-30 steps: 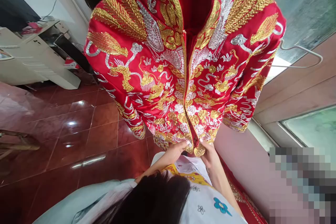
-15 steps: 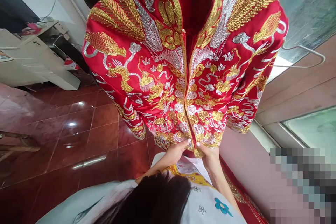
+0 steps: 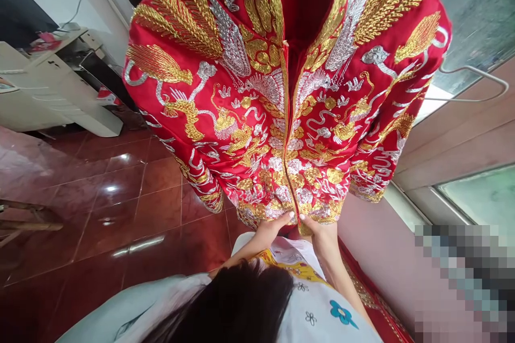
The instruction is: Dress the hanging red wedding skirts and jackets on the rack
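A red jacket (image 3: 237,171) with gold and silver embroidery hangs upright in front of me, its collar parted at the top. The front edges run down to the bottom hem, where they come close together. My left hand (image 3: 269,231) pinches the hem on the left of the opening, thumb on top and fingers hidden beneath the cloth. On the other side of the opening, my right hand (image 3: 324,233) grips the hem the same way. Both thumbs lie near the lower end of the zip (image 3: 298,213). Whether its two sides are joined there, I cannot tell.
A white wire hanger end (image 3: 478,84) sticks out by the right shoulder, near a window frame (image 3: 434,193). To the left are a cream desk (image 3: 52,86), a dark monitor (image 3: 24,5) and a wooden stool (image 3: 32,220) on the red tiled floor (image 3: 161,182).
The jacket's upper part looks slightly larger and spread wider, its right shoulder shifted to the right. My right thumb has moved slightly left toward the zip. Both hands keep their grip on the hem.
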Available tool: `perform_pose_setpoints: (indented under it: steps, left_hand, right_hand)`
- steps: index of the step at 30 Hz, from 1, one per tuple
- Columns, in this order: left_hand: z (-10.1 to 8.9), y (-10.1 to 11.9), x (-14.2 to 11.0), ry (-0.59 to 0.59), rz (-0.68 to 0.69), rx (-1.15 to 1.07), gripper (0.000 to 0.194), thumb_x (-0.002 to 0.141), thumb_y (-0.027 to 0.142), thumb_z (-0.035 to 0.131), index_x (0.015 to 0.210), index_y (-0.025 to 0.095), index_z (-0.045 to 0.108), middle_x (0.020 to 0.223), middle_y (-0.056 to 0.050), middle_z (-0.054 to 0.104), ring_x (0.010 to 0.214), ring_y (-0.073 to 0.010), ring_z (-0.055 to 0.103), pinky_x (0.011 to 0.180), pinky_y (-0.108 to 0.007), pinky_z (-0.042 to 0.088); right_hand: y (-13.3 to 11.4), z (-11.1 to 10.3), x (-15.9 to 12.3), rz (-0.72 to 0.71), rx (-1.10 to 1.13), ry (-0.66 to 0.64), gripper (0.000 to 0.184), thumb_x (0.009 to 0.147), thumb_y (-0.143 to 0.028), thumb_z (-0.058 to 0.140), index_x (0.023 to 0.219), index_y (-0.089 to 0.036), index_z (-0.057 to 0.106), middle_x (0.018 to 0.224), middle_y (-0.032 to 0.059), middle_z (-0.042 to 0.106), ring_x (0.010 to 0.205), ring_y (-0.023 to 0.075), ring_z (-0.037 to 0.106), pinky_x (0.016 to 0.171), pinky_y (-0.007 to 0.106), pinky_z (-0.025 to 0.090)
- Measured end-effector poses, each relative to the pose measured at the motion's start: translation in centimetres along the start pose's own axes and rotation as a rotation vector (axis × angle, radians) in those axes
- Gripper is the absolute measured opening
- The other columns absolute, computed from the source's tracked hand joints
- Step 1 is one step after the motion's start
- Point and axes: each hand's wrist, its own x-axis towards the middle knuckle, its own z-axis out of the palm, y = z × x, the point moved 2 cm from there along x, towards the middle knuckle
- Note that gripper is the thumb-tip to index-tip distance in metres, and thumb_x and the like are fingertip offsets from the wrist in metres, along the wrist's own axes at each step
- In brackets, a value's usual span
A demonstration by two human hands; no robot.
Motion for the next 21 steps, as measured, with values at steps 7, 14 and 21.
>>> perform_pose_setpoints:
  steps: [7, 14, 21]
  left_hand:
    - [0.8, 1.4, -0.8, -0.028, 0.065, 0.117, 0.047, 0.064, 0.020, 0.079, 0.109, 0.022, 0.067, 0.100, -0.005, 0.070, 0.111, -0.0263, 0.059, 0.115, -0.043, 0.027]
    - [1.1, 1.3, -0.5, -0.028, 0.115, 0.126, 0.044, 0.065, 0.022, 0.078, 0.108, 0.024, 0.067, 0.110, -0.004, 0.067, 0.122, -0.0251, 0.052, 0.116, -0.040, 0.026]
    - [1.1, 0.6, 0.5, -0.026, 0.088, -0.002, 0.047, 0.064, 0.028, 0.080, 0.109, 0.022, 0.065, 0.112, -0.005, 0.066, 0.119, -0.0260, 0.054, 0.113, -0.044, 0.032]
  right_hand:
    - [-0.7, 1.1, 0.6, 0.029, 0.039, 0.013, 0.074, 0.048, -0.016, 0.084, 0.117, -0.019, 0.056, 0.106, 0.0069, 0.066, 0.096, 0.0229, 0.064, 0.084, 0.034, 0.056]
    - [-1.6, 2.1, 1.3, 0.102, 0.100, -0.020, 0.063, 0.047, -0.018, 0.083, 0.105, -0.017, 0.060, 0.092, 0.0044, 0.068, 0.092, 0.0231, 0.065, 0.084, 0.036, 0.056]
    - [-1.5, 1.4, 0.5, 0.101, 0.154, -0.038, 0.056, 0.053, -0.018, 0.082, 0.105, -0.018, 0.061, 0.095, 0.0051, 0.068, 0.096, 0.0252, 0.064, 0.084, 0.040, 0.056]
